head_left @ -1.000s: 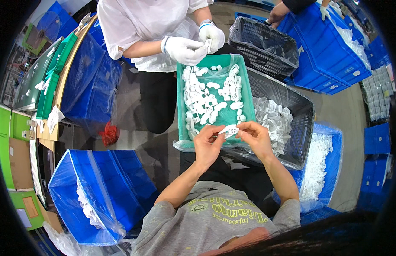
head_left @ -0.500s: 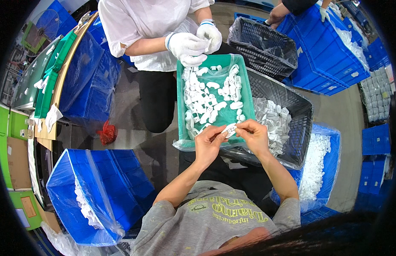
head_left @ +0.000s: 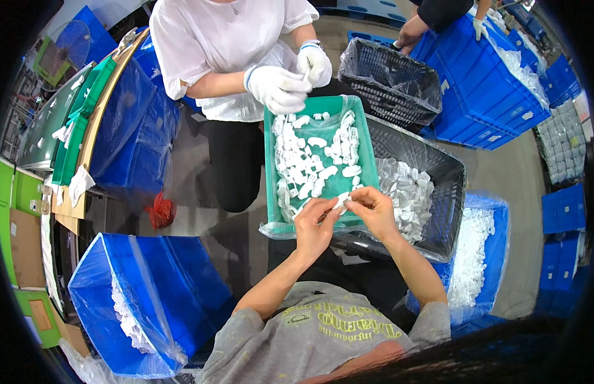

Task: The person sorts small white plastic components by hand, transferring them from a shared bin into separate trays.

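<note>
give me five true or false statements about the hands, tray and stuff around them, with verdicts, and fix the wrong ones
1. The left hand and right hand both grip one small white piece. True.
2. The tray beneath that piece is red. False: it is green.
3. The co-worker across the tray wears white gloves. True.
4. The black crate just right of the tray is empty. False: a heap of pale pieces lies in it.
5. The red bag sits inside the tray. False: it is on the floor, off to the left.
</note>
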A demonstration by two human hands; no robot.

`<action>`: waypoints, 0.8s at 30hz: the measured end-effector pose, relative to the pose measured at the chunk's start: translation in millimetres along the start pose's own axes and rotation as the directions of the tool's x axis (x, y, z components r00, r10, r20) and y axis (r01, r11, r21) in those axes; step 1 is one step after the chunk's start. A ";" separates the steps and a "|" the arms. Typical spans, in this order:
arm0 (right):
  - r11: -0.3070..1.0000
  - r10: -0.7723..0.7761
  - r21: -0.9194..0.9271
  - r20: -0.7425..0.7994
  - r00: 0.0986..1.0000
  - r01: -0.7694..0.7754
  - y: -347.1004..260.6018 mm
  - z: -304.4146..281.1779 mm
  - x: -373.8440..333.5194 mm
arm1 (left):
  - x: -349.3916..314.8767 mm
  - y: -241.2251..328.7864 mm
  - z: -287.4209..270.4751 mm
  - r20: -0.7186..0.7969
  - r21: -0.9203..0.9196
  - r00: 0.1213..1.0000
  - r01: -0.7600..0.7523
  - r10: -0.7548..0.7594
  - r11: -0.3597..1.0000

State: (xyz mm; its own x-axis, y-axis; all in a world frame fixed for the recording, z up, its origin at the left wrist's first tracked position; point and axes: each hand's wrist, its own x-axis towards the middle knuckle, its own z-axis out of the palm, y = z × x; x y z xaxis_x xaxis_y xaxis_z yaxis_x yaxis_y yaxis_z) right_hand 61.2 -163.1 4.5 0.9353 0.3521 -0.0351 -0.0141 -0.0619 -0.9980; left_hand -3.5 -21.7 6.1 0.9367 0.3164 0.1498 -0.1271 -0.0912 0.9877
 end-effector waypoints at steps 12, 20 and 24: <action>0.985 0.081 0.158 -0.022 0.996 -0.076 -10.6 -6.0 1.0 | 9.5 -8.7 -3.9 0.062 -0.281 0.974 0.225 -0.216 0.933; 0.995 0.061 0.082 0.018 0.998 -0.062 -9.2 -5.2 1.1 | 5.5 -10.4 -0.1 0.100 -0.242 0.989 0.131 -0.109 0.961; 0.992 0.066 0.110 0.013 0.998 -0.067 -7.7 -0.5 -0.4 | 7.1 -13.1 -2.8 0.112 -0.206 0.991 0.093 -0.071 0.974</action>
State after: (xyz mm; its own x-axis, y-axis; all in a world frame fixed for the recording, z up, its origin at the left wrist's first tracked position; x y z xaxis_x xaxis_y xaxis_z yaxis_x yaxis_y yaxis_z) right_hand 61.1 -163.2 12.2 0.9277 0.3593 -0.1014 -0.1154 0.0175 -0.9932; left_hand 3.9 -15.6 -5.7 0.9739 0.2146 0.0733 -0.1039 0.1353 0.9853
